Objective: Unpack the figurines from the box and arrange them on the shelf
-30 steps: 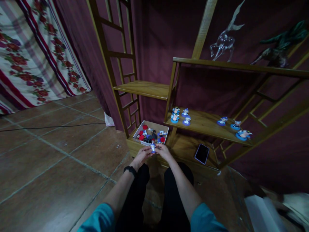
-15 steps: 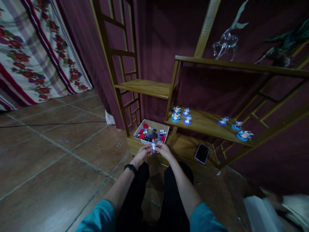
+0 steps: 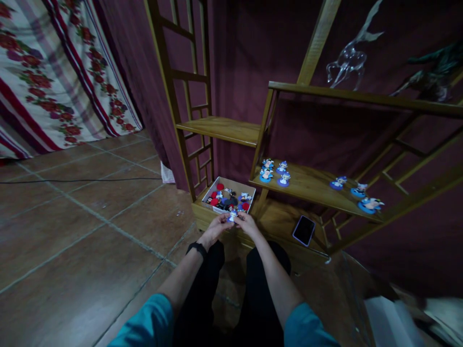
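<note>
Between the fingertips of both hands is a small white-and-purple figurine (image 3: 232, 216) on a round purple base. My left hand (image 3: 216, 227) grips it from the left, closed at the fingers. My right hand (image 3: 247, 224) pinches it from the right. Just beyond the hands stands a shallow white box (image 3: 237, 185) holding a jumble of small figurines with red, black and purple parts. To the right, on the middle shelf (image 3: 307, 182), several similar figurines stand on blue or purple round bases, one being a purple figurine (image 3: 284, 179) near the shelf's left end.
A dark-screened tablet or phone (image 3: 304, 230) lies on the lowest shelf board. A glass horse-like ornament (image 3: 349, 60) and a dark green sculpture (image 3: 430, 72) stand on the upper shelf. A black cable (image 3: 79, 180) crosses the tiled floor. Floral cloth hangs at left.
The held figurine has turned a little between my fingers and tilted. My view has shifted slightly, so the shelves appear a little farther right.
</note>
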A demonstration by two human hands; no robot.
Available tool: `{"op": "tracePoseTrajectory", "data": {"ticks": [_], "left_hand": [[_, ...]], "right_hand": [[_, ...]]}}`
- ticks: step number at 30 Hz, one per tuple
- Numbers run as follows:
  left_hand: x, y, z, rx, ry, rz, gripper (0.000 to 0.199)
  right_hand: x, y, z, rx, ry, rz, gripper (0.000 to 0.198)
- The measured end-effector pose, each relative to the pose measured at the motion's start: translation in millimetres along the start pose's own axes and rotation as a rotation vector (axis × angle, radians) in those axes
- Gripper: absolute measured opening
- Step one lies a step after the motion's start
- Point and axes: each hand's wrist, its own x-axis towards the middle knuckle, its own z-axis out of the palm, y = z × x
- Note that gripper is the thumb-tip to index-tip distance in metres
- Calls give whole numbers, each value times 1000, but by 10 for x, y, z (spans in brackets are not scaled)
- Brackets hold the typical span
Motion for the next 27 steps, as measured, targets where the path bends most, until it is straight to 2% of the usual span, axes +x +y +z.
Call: {"op": "tracePoseTrajectory", "data": {"ticks": [11, 19, 27], "left_hand": [[-7, 12, 27, 124, 18, 31, 43], [-10, 19, 43, 172, 39, 27, 43], [12, -2, 34, 150, 46, 12, 43]], "right_hand": [[16, 23, -2, 7, 27, 31, 21], [50, 62, 4, -36, 20, -44, 22], [-13, -24, -2, -55, 38, -85, 23]]}}
